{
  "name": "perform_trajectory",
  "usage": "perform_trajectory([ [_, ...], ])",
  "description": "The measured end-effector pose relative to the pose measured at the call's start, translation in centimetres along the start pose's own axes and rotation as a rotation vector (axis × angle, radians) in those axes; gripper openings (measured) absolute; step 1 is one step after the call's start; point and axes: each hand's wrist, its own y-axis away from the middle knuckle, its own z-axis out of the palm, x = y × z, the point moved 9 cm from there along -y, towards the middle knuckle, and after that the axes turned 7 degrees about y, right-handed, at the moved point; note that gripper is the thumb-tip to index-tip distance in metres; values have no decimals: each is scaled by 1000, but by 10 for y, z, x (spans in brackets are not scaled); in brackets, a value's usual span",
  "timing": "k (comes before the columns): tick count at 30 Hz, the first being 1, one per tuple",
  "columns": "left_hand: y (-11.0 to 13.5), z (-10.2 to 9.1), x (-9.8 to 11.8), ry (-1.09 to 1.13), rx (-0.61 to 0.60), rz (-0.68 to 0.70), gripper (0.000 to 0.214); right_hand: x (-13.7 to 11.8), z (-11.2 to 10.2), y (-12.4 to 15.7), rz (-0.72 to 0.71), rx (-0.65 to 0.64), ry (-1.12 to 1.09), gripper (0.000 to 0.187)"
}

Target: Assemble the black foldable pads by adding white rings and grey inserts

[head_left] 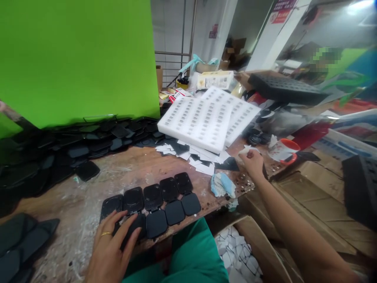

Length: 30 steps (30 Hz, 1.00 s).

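Note:
A row of black compact cases [152, 197] lies opened flat near the table's front edge, lids joined to bases. My left hand [110, 245] rests over the left end of that row, fingers spread and touching the cases; a ring is on one finger. To the right, my right hand [253, 162] is held over the table's right part, fingers closed. A small pale thing seems to be at its fingertips, too unclear to name. Loose white cards [203, 159] lie just left of it, and a crumpled blue-and-white cloth [222, 185] lies below.
Black cases are heaped along the green panel [76, 59]. White foam trays [196, 122] lie beyond the cards. At right are an orange-rimmed mug [283, 150] and cardboard [318, 188]. An open box [259, 245] of white pieces stands below the table edge.

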Motion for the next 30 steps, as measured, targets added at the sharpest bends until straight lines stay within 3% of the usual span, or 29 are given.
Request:
perform_trajectory([
  [6, -1, 4, 10, 2, -4, -31, 29, 12, 19, -24, -63, 46, 143, 25],
  [11, 1, 8, 8, 7, -27, -54, 29, 14, 13, -22, -125, 130, 188, 37],
  [14, 1, 9, 7, 16, -30, -54, 30, -6, 2, -11, -220, 235, 199, 43],
  [17, -2, 10, 8, 31, -15, -52, 29, -54, 4, 11, -465, 255, 158, 24],
  [19, -4, 11, 10, 39, -3, -49, 28, -88, 23, 26, -607, 147, 114, 16],
  [23, -5, 12, 15, 49, 11, -46, 25, -139, 81, 32, -679, -84, 103, 12],
  [30, 8, 7, 6, -13, 29, 12, 26, -192, 166, -23, -623, -206, 257, 20],
])
